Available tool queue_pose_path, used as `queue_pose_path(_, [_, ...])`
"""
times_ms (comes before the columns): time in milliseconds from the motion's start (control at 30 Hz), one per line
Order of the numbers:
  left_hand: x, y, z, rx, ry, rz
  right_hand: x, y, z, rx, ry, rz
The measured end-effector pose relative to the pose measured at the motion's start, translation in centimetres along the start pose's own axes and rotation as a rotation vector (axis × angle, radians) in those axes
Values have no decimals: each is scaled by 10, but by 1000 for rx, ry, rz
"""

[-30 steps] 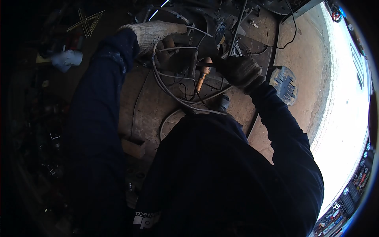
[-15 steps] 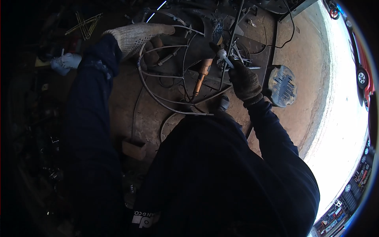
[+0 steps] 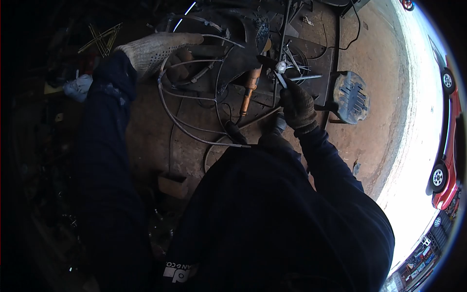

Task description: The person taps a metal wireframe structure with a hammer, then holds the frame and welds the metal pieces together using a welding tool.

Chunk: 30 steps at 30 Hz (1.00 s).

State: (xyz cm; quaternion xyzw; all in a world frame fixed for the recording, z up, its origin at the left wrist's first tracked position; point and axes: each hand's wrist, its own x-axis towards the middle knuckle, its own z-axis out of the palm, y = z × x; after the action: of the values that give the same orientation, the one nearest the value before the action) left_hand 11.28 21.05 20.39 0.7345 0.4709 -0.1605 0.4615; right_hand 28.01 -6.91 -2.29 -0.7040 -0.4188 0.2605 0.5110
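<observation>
My left hand, in a whitish dotted glove, is wrapped round the upper left of a curved metal rod frame, its fingers partly in shadow. In a dark glove, my right hand is closed on a tool handle that has a pale rounded part and a dark end pointing up and left. An orange power tool stands between my hands, right of the rod frame. Thin light metal rods lie just above my right hand.
A dark welding mask-like object lies on the brown floor to the right. Crossed thin rods and a pale crumpled item are at the upper left. A small box sits lower down. A red car stands outside.
The rod frame and my left hand have moved left. My right hand has swung down from the frame, with the tool now in clear view. More of the red car shows.
</observation>
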Motion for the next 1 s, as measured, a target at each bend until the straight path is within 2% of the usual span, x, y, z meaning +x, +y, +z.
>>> queue_pose_path(100, [-12, 2, 4, -14, 26, 9, 1, -3, -12, 111, 67, 32])
queue_pose_path(167, [-14, -1, 4, -49, 70, 49, 1, 5, -17, 132, 103, -25])
queue_pose_path(233, [-10, -8, 6, -276, 9, 53, 10, -6, -23, 298, 248, 25])
queue_pose_path(267, [3, -30, 14, -430, -76, 50, 15, -3, -31, 244, 253, -20])
queue_pose_path(300, [3, -37, 36, -600, -36, 98, 22, -1, -38, 247, 261, -20])
queue_pose_path(333, [0, -44, 60, -770, -4, 145, 28, -1, -47, 236, 230, -9])
queue_pose_path(400, [12, -87, 89, -924, -192, 78, 35, -5, -59, 215, 189, 2])
queue_pose_path(433, [9, -96, 105, -925, -198, 77, 37, -5, -65, 211, 191, 6])
queue_pose_path(500, [1, -107, 133, -1180, -291, 18, 40, -1, -78, 273, 39, 213])
queue_pose_path(633, [3, -131, 148, -1293, -340, -81, 43, 13, -75, 228, -35, 241])
queue_pose_path(700, [11, -141, 141, -1311, -475, -256, 42, 12, -72, 143, -134, 117])
queue_pose_path(733, [10, -144, 140, -1318, -472, -258, 42, 10, -70, 142, -142, 118])
queue_pose_path(800, [7, -143, 138, -1356, -455, -102, 42, 6, -65, 159, -236, 81])
queue_pose_path(833, [5, -139, 137, -1359, -454, -101, 43, 4, -62, 158, -239, 79])
queue_pose_path(900, [-3, -130, 136, -1358, -262, -193, 44, 3, -58, 76, -299, 51])
queue_pose_path(933, [-7, -125, 133, -1362, -256, -188, 45, 8, -57, 28, -311, -28])
queue_pose_path(1000, [-12, -118, 127, -1157, -250, -130, 46, 9, -53, 11, -335, -42])
